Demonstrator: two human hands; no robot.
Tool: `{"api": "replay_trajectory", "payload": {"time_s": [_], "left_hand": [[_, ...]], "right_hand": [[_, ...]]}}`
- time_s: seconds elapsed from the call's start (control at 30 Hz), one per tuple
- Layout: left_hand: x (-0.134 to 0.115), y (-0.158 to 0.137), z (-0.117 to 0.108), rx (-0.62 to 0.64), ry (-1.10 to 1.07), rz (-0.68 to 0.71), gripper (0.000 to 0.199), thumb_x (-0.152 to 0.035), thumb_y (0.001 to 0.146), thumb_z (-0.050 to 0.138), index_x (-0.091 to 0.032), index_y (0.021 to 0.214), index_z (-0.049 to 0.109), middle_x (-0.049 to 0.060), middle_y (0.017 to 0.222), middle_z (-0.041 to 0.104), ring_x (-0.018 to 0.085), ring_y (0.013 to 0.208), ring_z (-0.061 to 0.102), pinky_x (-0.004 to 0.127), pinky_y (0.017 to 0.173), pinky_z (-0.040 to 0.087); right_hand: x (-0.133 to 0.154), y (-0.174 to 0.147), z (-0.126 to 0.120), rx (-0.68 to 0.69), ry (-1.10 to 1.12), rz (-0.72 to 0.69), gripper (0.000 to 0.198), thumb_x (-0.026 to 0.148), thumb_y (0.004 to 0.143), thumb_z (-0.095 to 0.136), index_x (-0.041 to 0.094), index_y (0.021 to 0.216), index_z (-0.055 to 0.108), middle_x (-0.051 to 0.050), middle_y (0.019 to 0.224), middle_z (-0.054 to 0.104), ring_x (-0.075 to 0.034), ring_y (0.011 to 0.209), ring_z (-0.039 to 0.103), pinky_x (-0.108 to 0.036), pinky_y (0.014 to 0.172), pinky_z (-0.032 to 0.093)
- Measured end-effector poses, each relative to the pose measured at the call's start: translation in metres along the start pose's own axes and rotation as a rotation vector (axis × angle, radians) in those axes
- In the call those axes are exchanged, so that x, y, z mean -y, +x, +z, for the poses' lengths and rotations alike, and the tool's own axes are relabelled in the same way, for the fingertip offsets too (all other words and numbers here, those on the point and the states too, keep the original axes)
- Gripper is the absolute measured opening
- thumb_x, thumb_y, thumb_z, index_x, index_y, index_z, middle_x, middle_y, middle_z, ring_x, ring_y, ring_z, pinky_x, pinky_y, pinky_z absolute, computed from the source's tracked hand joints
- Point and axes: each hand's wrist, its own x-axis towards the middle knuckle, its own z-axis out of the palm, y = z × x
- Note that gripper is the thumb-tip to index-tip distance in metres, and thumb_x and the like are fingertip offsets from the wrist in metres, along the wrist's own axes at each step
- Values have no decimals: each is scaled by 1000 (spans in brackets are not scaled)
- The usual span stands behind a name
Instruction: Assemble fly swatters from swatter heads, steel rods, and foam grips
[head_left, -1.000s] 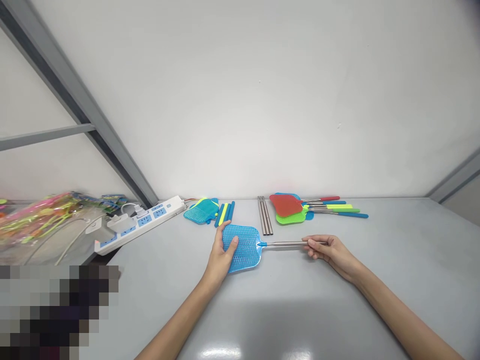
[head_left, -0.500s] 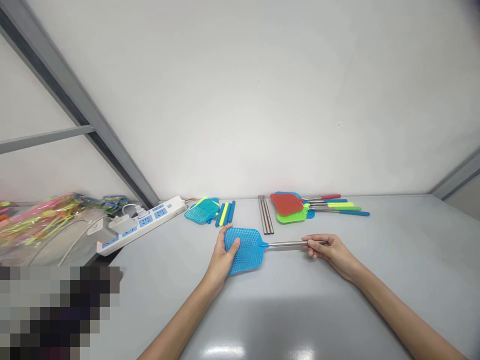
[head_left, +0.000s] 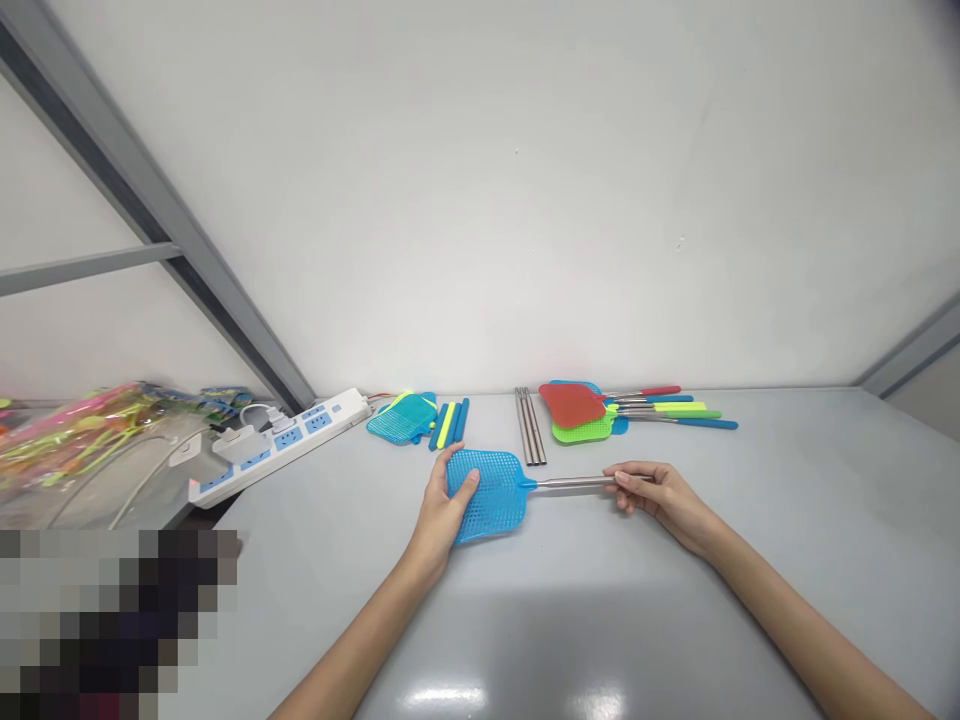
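A blue fly swatter head with a grid of small holes is gripped at its left edge by my left hand, thumb on top. From its neck a metal rod runs to the right. My right hand pinches the rod's far end between thumb and fingers, hiding the tip. Behind lie several loose metal rods, side by side. Left of them are blue and yellow grip sleeves and a pile of teal swatter heads. Swatters with coloured handles, a red one on top, lie at the back right.
A white power strip with plugs and cables lies at the left of the grey table. Beyond it is clear plastic wrapping around colourful items. A white wall rises behind the table. A pixelated patch covers the lower left.
The view has shifted very slightly. Both hands keep the same hold on the swatter head and rod, with hardly any visible movement.
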Motion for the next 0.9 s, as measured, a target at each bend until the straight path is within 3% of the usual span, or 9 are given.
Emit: {"api": "replay_trajectory", "payload": {"time_s": [0.9], "left_hand": [[1,2,-1,9,60,31,54,-37,68,59,-24,116,40,5,102,53,16,83,56,31,75,44]], "right_hand": [[0,3,0,0,-3,1,32,37,63,65,14,84,65,-8,75,63,-12,56,50,-26,53,40]]}}
